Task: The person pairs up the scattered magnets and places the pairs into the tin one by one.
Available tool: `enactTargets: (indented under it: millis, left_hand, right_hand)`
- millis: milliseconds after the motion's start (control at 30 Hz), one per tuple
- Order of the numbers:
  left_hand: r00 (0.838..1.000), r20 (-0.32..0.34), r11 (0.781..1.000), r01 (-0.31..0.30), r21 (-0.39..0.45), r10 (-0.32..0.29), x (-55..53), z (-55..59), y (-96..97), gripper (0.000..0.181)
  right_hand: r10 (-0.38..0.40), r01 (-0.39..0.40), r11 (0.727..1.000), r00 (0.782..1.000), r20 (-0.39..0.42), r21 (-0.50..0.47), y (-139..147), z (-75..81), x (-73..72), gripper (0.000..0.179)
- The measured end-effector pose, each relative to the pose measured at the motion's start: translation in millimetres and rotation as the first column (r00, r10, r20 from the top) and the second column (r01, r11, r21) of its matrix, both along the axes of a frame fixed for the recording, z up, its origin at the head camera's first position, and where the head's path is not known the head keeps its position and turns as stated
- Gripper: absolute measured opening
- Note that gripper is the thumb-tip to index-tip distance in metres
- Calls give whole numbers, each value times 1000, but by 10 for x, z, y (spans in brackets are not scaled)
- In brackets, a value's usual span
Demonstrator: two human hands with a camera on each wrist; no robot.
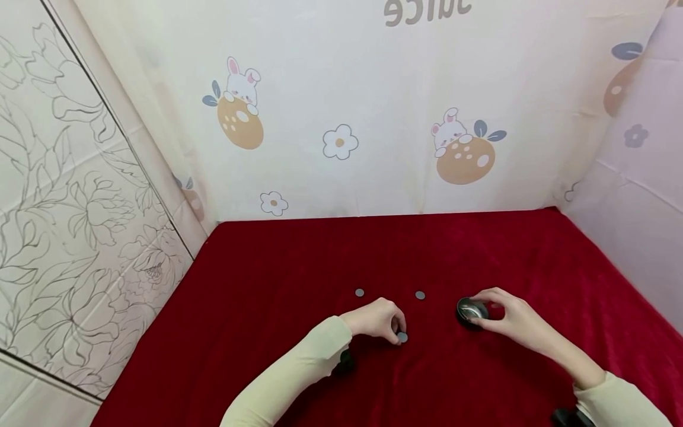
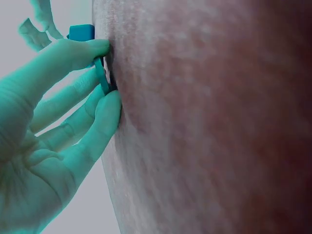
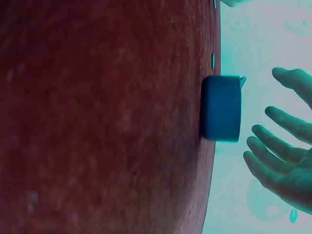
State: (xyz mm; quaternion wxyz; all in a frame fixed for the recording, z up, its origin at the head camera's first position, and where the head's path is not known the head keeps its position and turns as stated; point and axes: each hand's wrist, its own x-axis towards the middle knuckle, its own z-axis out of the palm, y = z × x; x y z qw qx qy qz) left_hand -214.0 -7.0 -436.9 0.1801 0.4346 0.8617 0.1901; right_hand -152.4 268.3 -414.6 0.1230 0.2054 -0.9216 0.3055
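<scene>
Grey disc (image 1: 402, 337), thin, round; left hand (image 1: 377, 320) pinches.

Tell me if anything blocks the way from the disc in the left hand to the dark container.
Across the cloth, nothing visible stands between the disc in the left hand and the dark container. The right hand hangs over the container, though, so it might hinder a move in from above.

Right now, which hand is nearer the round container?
Right. The right hand hovers just above the round container, fingers spread and apart from it. The left hand is farther off, to the container's left, pinching a gray disc.
</scene>
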Motion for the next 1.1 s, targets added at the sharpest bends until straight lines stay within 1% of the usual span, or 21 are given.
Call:
enactTargets:
  millis: [167, 333, 433, 500, 700, 967, 1100]
  left_hand:
    - [1000, 3, 999, 11, 42, -11, -21, -8, 49, 13]
    - [1000, 20, 995, 5, 100, -7, -42, 7, 103, 14]
    - [1000, 29, 993, -3, 117, -1, -54, 23, 135, 14]
    - [1000, 22, 992, -6, 126, 4, -59, 35, 160, 14]
    - [999, 29, 985, -33, 170, 28, -68, 63, 252, 14]
    - [997, 13, 975, -74, 211, 73, -94, 115, 387, 15]
    - [996, 10, 967, -85, 239, 85, -105, 139, 454, 15]
  right_hand:
    - [-26, 25, 1000, 998, 56, 19, 70, -16, -27, 38]
    - [-26, 23, 999, 992, 125, 25, 128, -27, -55, 44]
    - [-4, 3, 1000, 987, 160, 7, 152, -20, -66, 49]
    - [16, -14, 1000, 984, 176, -12, 164, -23, -73, 51]
    - [80, -68, 996, 973, 216, -62, 200, -68, -109, 55]
    - [159, -118, 981, 945, 286, -155, 202, -111, -154, 57]
    - [191, -144, 974, 937, 292, -174, 198, -113, -170, 57]
